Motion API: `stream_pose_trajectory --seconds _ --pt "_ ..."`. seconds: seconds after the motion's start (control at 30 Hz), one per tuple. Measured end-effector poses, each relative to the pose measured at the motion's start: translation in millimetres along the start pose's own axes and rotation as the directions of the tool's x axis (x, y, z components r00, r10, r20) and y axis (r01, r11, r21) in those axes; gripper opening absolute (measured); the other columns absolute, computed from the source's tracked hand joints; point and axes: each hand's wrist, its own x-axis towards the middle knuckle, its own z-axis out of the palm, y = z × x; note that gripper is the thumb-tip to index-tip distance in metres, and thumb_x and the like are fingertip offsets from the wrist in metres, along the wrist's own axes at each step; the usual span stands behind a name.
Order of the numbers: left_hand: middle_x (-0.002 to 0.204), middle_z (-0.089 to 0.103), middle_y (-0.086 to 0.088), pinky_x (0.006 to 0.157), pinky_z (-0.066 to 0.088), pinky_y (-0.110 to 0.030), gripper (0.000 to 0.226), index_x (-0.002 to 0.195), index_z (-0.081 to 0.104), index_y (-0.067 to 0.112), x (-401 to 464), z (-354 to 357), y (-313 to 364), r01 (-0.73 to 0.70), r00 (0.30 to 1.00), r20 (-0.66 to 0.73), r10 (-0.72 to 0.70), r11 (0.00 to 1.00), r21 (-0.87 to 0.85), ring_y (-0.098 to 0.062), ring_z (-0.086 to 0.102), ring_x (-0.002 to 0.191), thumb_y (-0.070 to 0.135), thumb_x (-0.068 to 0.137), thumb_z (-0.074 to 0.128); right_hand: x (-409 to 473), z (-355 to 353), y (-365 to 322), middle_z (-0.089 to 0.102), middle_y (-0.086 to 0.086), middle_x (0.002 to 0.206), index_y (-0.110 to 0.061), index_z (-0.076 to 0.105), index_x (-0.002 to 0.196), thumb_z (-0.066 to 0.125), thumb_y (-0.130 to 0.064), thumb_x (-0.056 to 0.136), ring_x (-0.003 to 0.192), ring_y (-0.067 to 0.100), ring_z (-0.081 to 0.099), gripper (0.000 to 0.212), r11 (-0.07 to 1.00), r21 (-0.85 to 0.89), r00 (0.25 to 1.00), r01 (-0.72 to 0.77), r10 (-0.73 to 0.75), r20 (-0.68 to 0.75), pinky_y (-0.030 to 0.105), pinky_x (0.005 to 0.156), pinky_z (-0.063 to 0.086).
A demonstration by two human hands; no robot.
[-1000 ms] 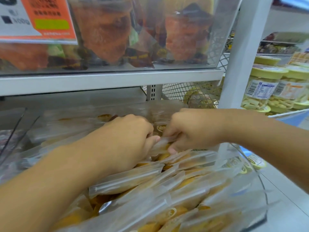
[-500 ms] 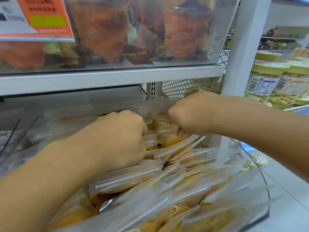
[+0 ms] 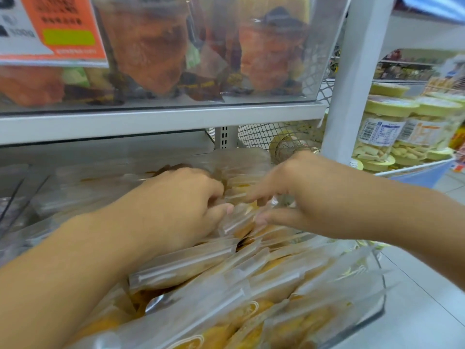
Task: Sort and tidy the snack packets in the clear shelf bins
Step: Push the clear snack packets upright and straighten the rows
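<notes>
1. Head view, setting: a shop aisle with a white metal shelf [image 3: 161, 119] and a white upright post [image 3: 357, 71]; behind the post stand clear plastic jars with pale yellow lids [image 3: 387, 127] holding pale biscuits.
2. On the upper shelf sits a clear plastic upper bin [image 3: 324, 46] of orange-brown dried-snack packets [image 3: 148, 46], with an orange and white price label [image 3: 57, 28] on its front.
3. Below, a clear plastic lower bin [image 3: 377, 306] is piled with clear snack packets of yellow-orange pieces [image 3: 191, 263], overlapping and tilted in rows.
4. The left hand [image 3: 176, 205] reaches in near the back of the lower bin, fingers curled down among the packets; whether it actually grips one cannot be told.
5. The right hand [image 3: 297, 195] hovers just beside it, fingers spread and loosely bent, fingertips touching the packet tops, thumb stretched toward the left hand.
</notes>
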Motion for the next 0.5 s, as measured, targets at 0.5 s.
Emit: stream_pose_trajectory --seconds 0.5 --pt "0.129 0.04 0.017 0.11 0.03 -0.061 0.044 0.104 0.043 0.069 1.0 -3.6 12.1 -0.008 0.97 0.238 0.038 0.992 -0.127 -0.02 0.047 0.118 0.032 0.083 0.03 37.3 17.9 5.3 0.04 -0.009 0.066 -0.019 0.064 0.087 0.062 -0.032 0.094 0.065 0.018 0.05 0.014 0.953 -0.296 0.963 0.056 0.028 0.27 0.029 0.063 0.04"
